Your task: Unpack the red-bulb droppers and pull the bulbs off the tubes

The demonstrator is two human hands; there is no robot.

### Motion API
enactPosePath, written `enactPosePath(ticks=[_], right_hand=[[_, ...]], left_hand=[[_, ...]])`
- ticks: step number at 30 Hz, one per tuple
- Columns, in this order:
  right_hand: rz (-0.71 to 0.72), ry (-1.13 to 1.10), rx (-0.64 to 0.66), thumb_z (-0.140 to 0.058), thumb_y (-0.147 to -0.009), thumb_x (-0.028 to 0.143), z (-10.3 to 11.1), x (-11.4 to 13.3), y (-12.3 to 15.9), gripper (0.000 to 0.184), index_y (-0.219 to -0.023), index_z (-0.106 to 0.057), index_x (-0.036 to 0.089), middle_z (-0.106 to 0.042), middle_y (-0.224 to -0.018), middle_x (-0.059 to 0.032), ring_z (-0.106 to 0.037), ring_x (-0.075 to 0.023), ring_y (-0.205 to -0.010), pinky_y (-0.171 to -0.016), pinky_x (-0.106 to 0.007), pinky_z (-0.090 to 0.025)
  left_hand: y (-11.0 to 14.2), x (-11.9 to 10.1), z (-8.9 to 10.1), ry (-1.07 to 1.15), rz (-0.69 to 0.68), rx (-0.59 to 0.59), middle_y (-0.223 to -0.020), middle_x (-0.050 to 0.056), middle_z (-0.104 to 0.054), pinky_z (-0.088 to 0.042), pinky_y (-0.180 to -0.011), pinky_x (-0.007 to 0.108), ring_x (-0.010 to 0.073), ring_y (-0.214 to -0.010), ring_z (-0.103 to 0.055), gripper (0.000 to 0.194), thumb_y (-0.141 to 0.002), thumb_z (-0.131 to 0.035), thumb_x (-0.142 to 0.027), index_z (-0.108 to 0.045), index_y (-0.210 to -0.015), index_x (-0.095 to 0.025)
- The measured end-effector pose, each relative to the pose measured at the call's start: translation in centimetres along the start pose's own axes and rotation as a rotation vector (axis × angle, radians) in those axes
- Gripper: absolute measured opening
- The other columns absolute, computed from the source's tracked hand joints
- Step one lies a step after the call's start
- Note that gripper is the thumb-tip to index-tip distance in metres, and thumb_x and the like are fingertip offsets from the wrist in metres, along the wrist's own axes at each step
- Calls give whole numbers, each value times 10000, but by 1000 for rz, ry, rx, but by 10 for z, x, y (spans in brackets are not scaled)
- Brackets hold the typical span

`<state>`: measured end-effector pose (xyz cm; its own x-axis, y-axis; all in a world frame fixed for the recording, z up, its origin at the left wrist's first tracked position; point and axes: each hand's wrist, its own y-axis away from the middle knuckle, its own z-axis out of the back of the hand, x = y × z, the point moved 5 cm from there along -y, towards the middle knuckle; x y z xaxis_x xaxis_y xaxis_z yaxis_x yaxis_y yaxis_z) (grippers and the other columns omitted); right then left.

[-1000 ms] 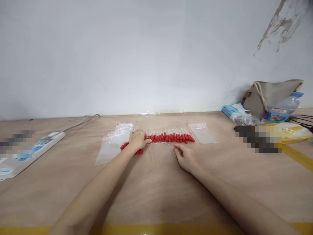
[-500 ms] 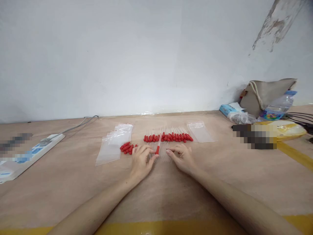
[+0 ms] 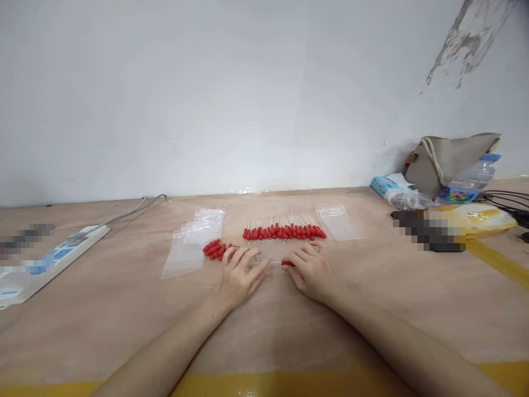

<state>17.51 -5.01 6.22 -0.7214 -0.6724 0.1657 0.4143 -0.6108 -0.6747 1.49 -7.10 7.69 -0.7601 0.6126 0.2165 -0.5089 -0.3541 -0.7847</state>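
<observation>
A glass dropper with a red rubber bulb lies crosswise between my hands. My left hand is closed at the left end of its clear tube. My right hand pinches the red bulb end; part of the bulb is hidden by the fingers. Just beyond are bare glass tubes side by side, partly covered by my hands. Behind them runs a row of droppers with red bulbs, their tubes pointing to the wall. Loose red bulbs form a small pile beside my left hand.
Clear zip bags lie left of the bulbs, another zip bag to the right. A power strip is at far left. On the right are a tissue pack, a grey bag, a plastic bottle and a yellow packet.
My left hand has come from the row toward me with a red-bulbed dropper. The dropper has turned from upright in view to crosswise, and my right hand has closed on its bulb.
</observation>
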Motion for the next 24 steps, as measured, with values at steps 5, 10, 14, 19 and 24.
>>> enactPosePath(ticks=[5,10,14,19,24], right_hand=[[191,43,-24,-458,-856,239,-7,8,3,145,-841,-601,230,-618,-711,23,-487,-128,-762,-934,-399,-158],[225,114,-47,-488,-848,272,-12,8,8,130,-831,-606,220,-582,-636,21,-467,-125,-715,-931,-398,-178],[258,146,-54,-487,-847,279,-12,9,9,173,-734,-588,196,-543,-577,23,-449,-118,-669,-916,-390,-199],[268,154,-46,-481,-845,292,-12,9,9,255,-625,-533,172,-511,-544,21,-429,-115,-644,-899,-385,-220],[311,60,-30,-477,-849,291,-7,9,6,242,-653,-573,184,-523,-560,25,-431,-109,-650,-910,-391,-202]], left_hand=[[7,-1,-13,97,-22,142,-766,-1,-645,-277,-882,401,154,-778,-522,114,-812,-552,-251,-632,-894,-245],[12,-1,-17,143,43,193,-671,-9,-614,-293,-803,375,136,-686,-485,99,-819,-535,-237,-633,-825,-224],[15,1,-16,165,68,205,-663,-7,-608,-284,-779,375,140,-683,-471,106,-819,-531,-242,-630,-792,-217],[15,1,-13,196,77,193,-663,-5,-610,-277,-773,372,142,-690,-465,110,-819,-528,-234,-633,-797,-214],[15,0,-12,220,59,181,-650,-11,-602,-277,-768,368,140,-690,-458,108,-816,-533,-237,-635,-790,-211]])
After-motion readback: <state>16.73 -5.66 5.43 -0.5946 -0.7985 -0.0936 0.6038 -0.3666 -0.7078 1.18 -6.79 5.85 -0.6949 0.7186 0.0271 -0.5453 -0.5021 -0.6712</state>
